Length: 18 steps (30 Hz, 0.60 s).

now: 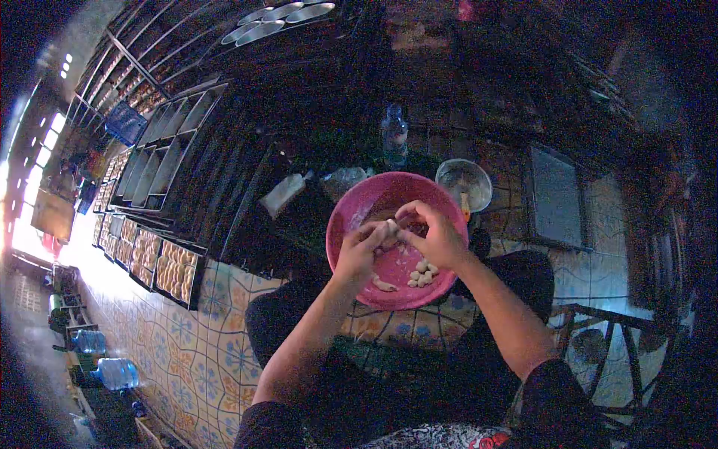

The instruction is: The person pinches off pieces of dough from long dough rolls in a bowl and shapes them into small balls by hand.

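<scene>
Together, the left fingers [364,235] and right fingers [420,212] pinch a small pale doughy lump [391,226] over the round pink plastic basin [400,300]; rounded whitish pieces [422,275] lie bodyward of the right fingers.

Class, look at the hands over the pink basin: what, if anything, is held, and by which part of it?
A small pale lump, held by its sides between the left hand and the right hand; the exact contact points are too blurred to tell.
</scene>
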Available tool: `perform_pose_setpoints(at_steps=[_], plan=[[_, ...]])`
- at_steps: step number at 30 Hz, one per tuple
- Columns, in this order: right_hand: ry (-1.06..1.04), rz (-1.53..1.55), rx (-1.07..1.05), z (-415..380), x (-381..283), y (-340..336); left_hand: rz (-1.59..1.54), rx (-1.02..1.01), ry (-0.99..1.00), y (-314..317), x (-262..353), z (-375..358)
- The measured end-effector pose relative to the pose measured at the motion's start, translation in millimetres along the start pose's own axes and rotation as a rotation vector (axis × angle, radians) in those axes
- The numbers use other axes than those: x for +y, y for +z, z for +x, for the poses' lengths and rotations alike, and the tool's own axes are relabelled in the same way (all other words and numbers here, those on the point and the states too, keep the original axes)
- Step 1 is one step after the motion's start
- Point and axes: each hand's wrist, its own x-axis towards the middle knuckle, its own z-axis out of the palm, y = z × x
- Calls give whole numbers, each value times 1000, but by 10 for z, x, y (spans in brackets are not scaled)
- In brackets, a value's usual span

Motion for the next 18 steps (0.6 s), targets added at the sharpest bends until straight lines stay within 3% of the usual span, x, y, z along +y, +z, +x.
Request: perform_pose_setpoints(at_steps=[2,5,7,10,12,18], plan=[[7,-71,-1,0,45,17,-57,28,-7,19,-59,-7],[-157,-208,46,34,21,22,-31,101,-61,101,82,-37],[-425,-434,17,25,-11,6,45,151,-120,63,86,-42],[-303,-304,2,-14,-53,-28,127,98,-127,28,30,-26],[-271,-289,10,-5,-50,-45,-79,95,-97,78,2,-26],[-139,-128,46,-14,-180,-71,-78,-35,-121,87,131,-58]])
